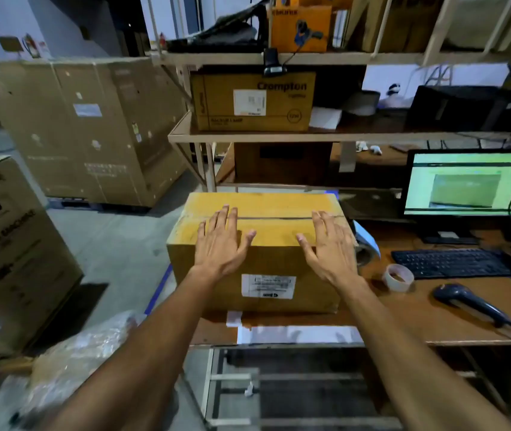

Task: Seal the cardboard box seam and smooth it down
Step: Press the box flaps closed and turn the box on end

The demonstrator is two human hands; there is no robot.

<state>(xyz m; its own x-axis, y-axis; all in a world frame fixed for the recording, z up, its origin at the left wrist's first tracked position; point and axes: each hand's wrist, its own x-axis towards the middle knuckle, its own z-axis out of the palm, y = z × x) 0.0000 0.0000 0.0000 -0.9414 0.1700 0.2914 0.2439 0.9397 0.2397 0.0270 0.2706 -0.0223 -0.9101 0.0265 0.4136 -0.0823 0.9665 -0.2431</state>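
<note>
hands 2 [221, 241] | tape rolls 1 [398, 277] | keyboards 1 [453, 262] | scanners 1 [468, 301]

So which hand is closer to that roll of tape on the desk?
Right. The right hand lies flat on the box top at its right end, just left of the tape. The left hand lies at the box's left end.

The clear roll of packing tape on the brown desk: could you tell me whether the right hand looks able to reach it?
Probably yes. The right hand lies open on the cardboard box, and nothing stands between it and the tape roll.
</note>
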